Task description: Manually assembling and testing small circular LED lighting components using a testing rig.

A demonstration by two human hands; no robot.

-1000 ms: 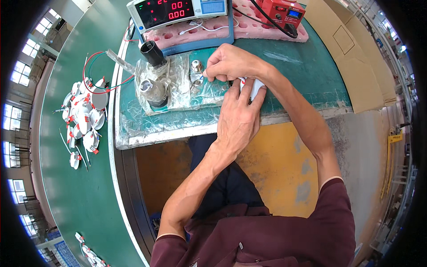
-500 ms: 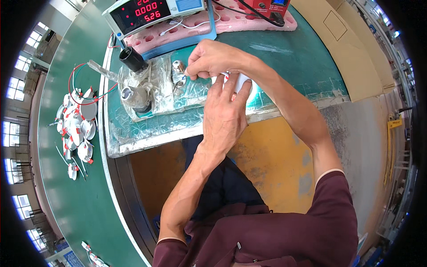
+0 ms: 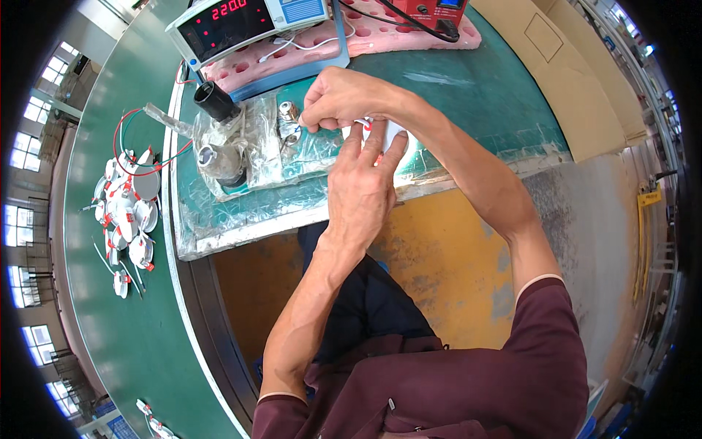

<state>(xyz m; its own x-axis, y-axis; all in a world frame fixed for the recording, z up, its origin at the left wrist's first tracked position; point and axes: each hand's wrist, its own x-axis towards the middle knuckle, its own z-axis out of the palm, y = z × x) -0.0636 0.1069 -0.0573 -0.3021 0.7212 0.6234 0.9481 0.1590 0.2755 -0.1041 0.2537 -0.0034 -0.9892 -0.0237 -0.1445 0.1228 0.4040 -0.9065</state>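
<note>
My left hand [image 3: 360, 186] reaches over a white round downlight [image 3: 393, 137] with red parts, gripping it from above with bent fingers. A bright glow comes from under the lamp onto the bench edge. Just beyond, my right hand [image 3: 342, 99] is closed in a pinch, its fingertips beside a small round metal piece [image 3: 288, 110]. Whatever lies in that pinch is too small to make out. The metal piece sits on a clear-plastic-covered pad [image 3: 265, 150]. My right wrist hides part of the lamp.
A meter [image 3: 230, 29] with red digits stands on pink foam [image 3: 373, 38], near a red box [image 3: 431, 14]. Left are a black cylinder [image 3: 213, 100] and a plastic-wrapped fitting [image 3: 219, 162]. Several downlights [image 3: 126, 212] pile on the green table. Cardboard [image 3: 541, 80] lies at right.
My left hand has shifted slightly toward me and left with the downlight. My right fingertips are slightly further left. The meter shows one row of red digits instead of several.
</note>
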